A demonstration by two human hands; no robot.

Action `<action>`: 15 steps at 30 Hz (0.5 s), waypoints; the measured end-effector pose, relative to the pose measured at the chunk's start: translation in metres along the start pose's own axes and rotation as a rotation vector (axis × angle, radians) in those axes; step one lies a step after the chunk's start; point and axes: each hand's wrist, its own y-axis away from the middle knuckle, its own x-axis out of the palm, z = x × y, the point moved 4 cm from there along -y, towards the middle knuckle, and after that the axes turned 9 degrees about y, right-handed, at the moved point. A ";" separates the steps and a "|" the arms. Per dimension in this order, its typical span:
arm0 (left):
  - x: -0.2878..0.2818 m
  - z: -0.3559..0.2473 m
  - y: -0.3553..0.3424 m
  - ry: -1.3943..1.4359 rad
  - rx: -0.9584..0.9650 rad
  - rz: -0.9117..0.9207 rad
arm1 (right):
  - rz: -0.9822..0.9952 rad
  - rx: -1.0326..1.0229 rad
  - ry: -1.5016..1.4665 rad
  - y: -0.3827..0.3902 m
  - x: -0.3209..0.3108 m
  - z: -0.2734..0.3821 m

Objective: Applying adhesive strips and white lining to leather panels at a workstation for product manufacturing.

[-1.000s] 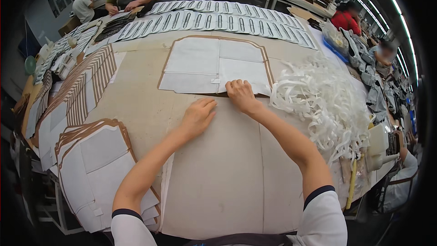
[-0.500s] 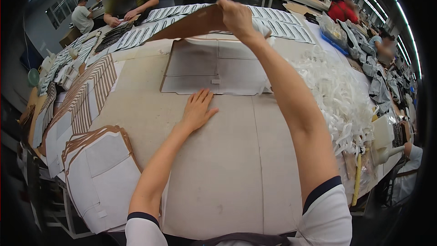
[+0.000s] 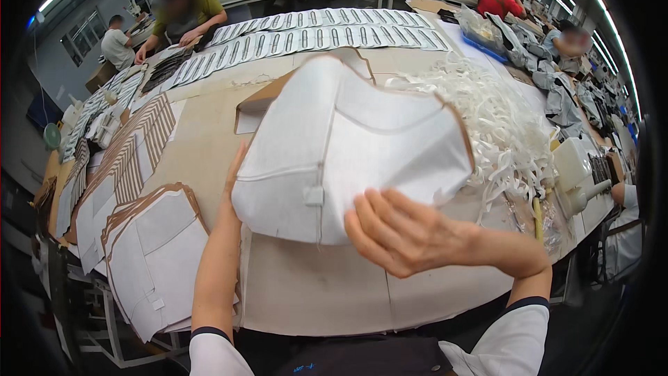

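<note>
Right hand: fingers lay close together, curled against the near right part of the white panel; the thumb was hidden, so a pinch could not be told.
Left hand: mostly behind the panel's left side; how its fingers stood could not be told.
Panel: bowed and tilted up over the table, between the hands; it looked light, bendable yet springy, probably not fragile.
Brown edging: likely firmer, so opposite rims seemed the best hold.
Small tab: looked too slight to pull by.
Tabletop: stacked panels lay left, white strips right.
</note>
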 end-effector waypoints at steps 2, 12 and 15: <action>-0.018 -0.009 -0.003 -0.015 -0.027 0.039 | 0.032 -0.017 -0.023 0.027 0.001 0.031; -0.055 0.002 -0.098 -0.237 0.047 -0.250 | 0.037 0.358 -0.241 0.107 0.010 0.077; -0.075 -0.002 -0.134 -0.227 0.089 -0.376 | 0.066 0.407 -0.271 0.119 0.009 0.088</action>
